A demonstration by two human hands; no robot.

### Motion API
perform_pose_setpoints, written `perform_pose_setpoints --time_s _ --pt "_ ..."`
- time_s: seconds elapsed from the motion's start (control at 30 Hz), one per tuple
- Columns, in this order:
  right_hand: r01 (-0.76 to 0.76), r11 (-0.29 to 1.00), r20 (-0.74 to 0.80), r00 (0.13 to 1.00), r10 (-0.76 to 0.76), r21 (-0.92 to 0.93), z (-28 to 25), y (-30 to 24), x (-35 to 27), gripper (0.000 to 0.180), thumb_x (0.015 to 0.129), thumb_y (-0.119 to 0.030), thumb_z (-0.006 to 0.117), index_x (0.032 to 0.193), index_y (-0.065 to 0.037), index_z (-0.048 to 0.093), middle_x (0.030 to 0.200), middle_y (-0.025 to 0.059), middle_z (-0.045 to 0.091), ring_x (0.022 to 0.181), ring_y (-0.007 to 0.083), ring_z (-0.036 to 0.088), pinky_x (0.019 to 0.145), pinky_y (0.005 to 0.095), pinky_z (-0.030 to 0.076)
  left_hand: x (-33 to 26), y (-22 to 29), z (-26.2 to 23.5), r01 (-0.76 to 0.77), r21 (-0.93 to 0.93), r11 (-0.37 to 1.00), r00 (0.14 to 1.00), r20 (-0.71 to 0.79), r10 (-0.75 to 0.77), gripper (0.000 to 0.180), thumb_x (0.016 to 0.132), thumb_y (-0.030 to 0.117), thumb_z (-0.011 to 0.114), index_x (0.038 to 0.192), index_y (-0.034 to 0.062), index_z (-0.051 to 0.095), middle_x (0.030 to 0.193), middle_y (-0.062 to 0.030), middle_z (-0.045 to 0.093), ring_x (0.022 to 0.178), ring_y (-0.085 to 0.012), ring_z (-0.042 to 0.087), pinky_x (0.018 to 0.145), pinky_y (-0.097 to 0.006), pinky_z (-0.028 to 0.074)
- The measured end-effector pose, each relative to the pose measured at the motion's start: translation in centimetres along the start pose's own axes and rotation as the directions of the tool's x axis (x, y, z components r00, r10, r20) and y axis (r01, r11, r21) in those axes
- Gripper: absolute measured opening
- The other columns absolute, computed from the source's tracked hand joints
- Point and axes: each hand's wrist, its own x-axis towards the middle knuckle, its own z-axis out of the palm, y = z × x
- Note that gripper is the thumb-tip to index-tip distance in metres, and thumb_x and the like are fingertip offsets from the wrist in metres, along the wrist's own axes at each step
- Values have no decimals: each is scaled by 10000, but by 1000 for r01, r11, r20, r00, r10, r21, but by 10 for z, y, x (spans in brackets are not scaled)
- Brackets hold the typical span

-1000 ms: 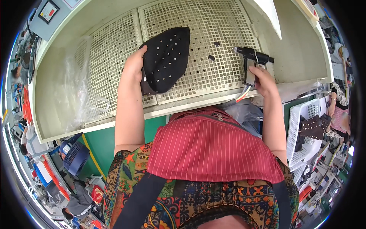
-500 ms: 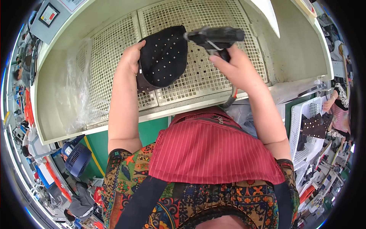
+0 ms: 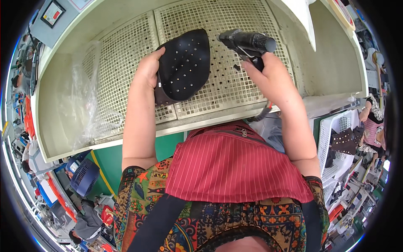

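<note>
My left hand (image 3: pixel 150 67) is closed on the left edge of a curved black piece, seemingly a shoe upper (image 3: pixel 184 67), dotted with small metal studs. The thumb lies on its upper edge; the other fingers are hidden behind it. A small white tag shows near that hand. My right hand (image 3: pixel 273 77) grips the handle of a black pistol-shaped tool that looks like a heat gun (image 3: pixel 247 40). Its nozzle points left toward the upper, with a gap between them. A cord (image 3: pixel 262 113) with a red part runs down below the right wrist.
Both hands are above a pale tray-like bench (image 3: pixel 54 113) with a perforated grid floor (image 3: pixel 126 46) and raised walls. Clear plastic film (image 3: pixel 84 101) lies at its left. A white basket (image 3: pixel 325 138) at right holds a studded dark piece (image 3: pixel 344 140). A blue fan (image 3: pixel 85 176) stands lower left.
The heat gun has moved right, away from the upper's edge, and turned so its round rear end shows. My left hand and the upper have shifted slightly right.
</note>
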Motion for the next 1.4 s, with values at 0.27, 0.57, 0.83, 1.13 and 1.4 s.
perform_pose_setpoints --time_s 0.27,0.57,0.83,1.13,1.4 --pt "43 999 25 999 -43 17 -1 -8 8 376 831 -204 615 1141 -17 512 897 198 634 828 355 621 731 395 483 -6 1 6 -25 99 995 999 29 22 391 958 238 438 1193 -62 522 1100 -179 625 955 -264 640 820 -358 525" --pt "-9 1000 87 996 10 -13 -14 14 -24 341 825 -188 616 1104 -17 522 835 206 622 762 374 608 679 408 477 -11 -13 7 -93 171 981 994 73 82 419 968 248 413 1241 -62 482 1131 -181 611 1010 -240 616 866 -317 490" --pt "72 948 112 987 -112 309 -10 33 -39 324 821 -152 644 1094 7 574 885 138 643 799 221 597 753 331 470 -49 -45 -5 -310 93 946 951 46 307 440 958 261 452 1264 -55 468 1145 -160 606 1013 -215 607 859 -291 484" --pt "155 951 346 906 -245 267 -1 28 -38 355 799 -204 650 1059 24 572 837 172 605 759 286 565 717 352 456 -85 -75 -14 -470 39 882 875 -113 471 431 949 300 481 1222 -32 515 1103 -116 610 975 -168 592 834 -264 467" --pt "163 914 438 837 -327 371 20 15 -25 386 806 -206 613 1113 13 528 869 219 610 803 383 590 728 392 468 -90 -87 -16 -506 42 862 852 -133 507 425 955 294 469 1207 -45 517 1101 -112 611 975 -173 593 842 -273 469"
